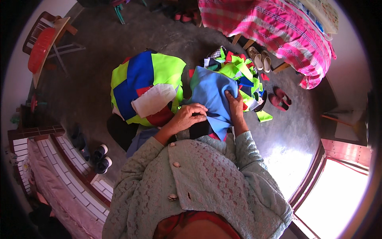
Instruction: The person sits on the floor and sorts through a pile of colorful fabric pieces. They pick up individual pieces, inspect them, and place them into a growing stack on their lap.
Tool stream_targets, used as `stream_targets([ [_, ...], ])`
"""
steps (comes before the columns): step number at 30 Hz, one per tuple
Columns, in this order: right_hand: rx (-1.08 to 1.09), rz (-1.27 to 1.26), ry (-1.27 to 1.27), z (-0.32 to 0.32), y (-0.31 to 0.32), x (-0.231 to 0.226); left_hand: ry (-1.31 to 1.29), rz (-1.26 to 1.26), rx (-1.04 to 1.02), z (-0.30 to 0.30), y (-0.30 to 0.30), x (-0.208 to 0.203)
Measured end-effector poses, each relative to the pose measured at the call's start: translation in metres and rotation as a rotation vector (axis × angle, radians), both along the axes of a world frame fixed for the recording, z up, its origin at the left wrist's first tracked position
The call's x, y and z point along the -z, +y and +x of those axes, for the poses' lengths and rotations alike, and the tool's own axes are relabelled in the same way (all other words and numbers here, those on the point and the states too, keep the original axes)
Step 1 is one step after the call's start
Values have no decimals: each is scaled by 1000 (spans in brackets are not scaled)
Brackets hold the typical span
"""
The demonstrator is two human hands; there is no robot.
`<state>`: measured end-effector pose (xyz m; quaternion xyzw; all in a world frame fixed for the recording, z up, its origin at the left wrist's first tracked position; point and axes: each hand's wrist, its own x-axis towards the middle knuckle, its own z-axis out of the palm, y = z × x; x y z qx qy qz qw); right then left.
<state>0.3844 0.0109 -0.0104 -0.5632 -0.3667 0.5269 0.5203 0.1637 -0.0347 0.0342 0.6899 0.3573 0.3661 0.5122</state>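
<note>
A piece of light blue cloth [211,89] lies spread over my lap, its lower corner hanging to a point. My left hand [189,117] is closed at the cloth's near left edge, thumb and fingers pinched together there. On the right side my right hand [235,105] grips the cloth, thumb on top and the other fingers hidden beneath. To the left of it, a patchwork bundle [139,75] of blue, neon yellow and red pieces rests over my other leg, with a white scrap [155,99] on it. Dark cloth shows below my left hand.
A heap of colourful fabric scraps [242,71] lies on the floor beyond my right hand. Beige shoes [260,59] and dark red shoes [279,98] stand beside it. A bed with a pink checked cover [270,28] is at far right, black shoes [102,158] at left.
</note>
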Motion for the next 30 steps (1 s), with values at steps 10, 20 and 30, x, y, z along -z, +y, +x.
stream_targets([
  [10,-58,-16,6,8,3,12,73,-58,-234,1,8,-5],
  [20,-20,58,-99,7,1,18,73,260,-278,-9,5,-3],
  [30,-167,193,-212,12,-17,-21,391,218,44,-7,-17,1],
])
